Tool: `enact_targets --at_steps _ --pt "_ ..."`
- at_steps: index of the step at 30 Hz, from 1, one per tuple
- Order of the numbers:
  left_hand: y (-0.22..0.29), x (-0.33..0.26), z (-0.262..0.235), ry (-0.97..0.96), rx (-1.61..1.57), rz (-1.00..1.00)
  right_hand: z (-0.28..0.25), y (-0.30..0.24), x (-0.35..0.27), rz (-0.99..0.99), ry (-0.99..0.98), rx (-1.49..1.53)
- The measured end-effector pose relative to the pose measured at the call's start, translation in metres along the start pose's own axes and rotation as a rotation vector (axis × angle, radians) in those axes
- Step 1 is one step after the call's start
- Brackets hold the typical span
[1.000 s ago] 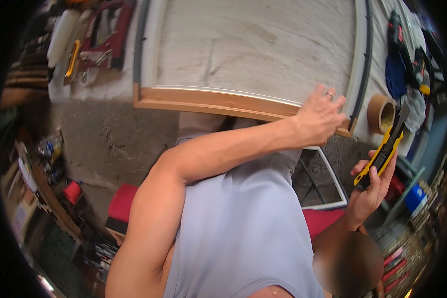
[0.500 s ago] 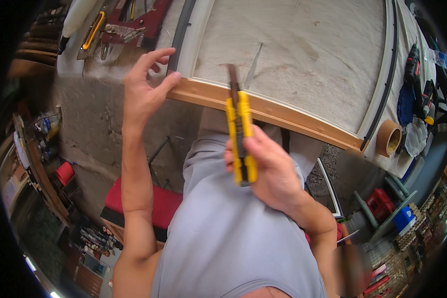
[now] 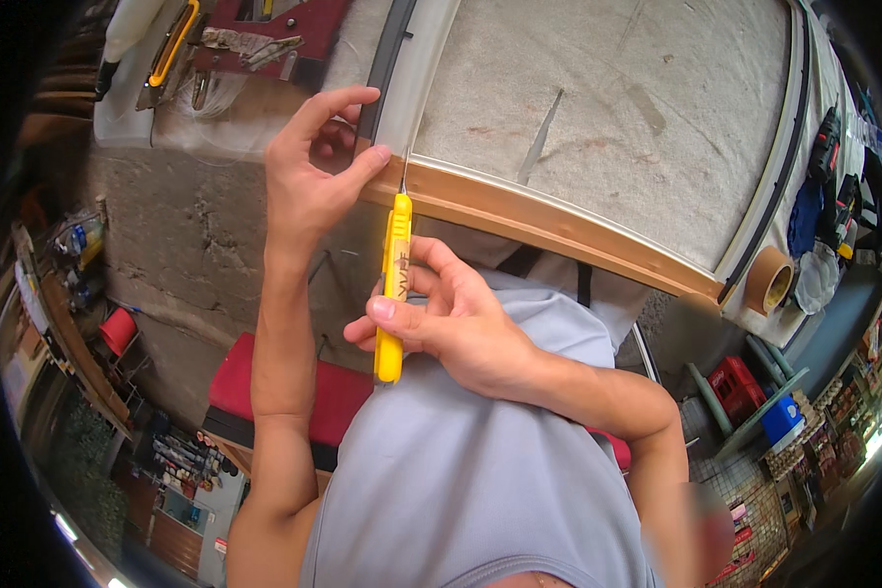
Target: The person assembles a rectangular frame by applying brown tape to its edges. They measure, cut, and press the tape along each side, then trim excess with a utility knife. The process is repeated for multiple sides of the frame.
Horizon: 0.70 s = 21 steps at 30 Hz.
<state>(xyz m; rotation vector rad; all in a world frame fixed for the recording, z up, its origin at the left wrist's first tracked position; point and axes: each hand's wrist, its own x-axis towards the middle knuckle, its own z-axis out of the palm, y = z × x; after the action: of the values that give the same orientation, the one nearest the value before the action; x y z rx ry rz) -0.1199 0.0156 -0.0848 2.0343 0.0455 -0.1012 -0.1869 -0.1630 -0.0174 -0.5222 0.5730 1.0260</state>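
A yellow utility knife [image 3: 396,279] is pinched in my right hand [image 3: 461,318], its blade pointing up at the near left corner of a rectangular frame. The blade tip appears to overlap that corner; whether it touches I cannot tell. The frame's near side is a light-brown strip [image 3: 549,227], its left side a pale strip [image 3: 424,69] with a dark strip [image 3: 387,73] along the outer edge. My left hand [image 3: 314,162] rests at the same corner, thumb and index finger apart, fingertips against the edge. Its other fingers curl loosely, partly hidden.
Inside the frame, a thin pointed blade-like piece [image 3: 542,137] lies on the cloth-covered table [image 3: 608,78]. A tape roll [image 3: 769,279] and a drill [image 3: 825,137] lie at the right. Another yellow-handled cutter [image 3: 173,44] and a dark-red tool [image 3: 269,34] lie far left. Below stands a red-cushioned seat [image 3: 233,382].
My right hand has brought the knife left to the frame's near left corner and turned it, showing its other face. My left hand stays at that corner. The view has shifted slightly.
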Motion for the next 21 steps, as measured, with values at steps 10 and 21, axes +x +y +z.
enact_targets --at_steps 10,21 --pt "0.001 -0.001 0.000 -0.006 0.015 -0.015 0.013 -0.002 0.005 0.063 -0.053 0.061" --pt "0.003 0.000 -0.001 -0.008 0.067 0.018 0.019 -0.007 0.006 0.086 -0.040 0.140"
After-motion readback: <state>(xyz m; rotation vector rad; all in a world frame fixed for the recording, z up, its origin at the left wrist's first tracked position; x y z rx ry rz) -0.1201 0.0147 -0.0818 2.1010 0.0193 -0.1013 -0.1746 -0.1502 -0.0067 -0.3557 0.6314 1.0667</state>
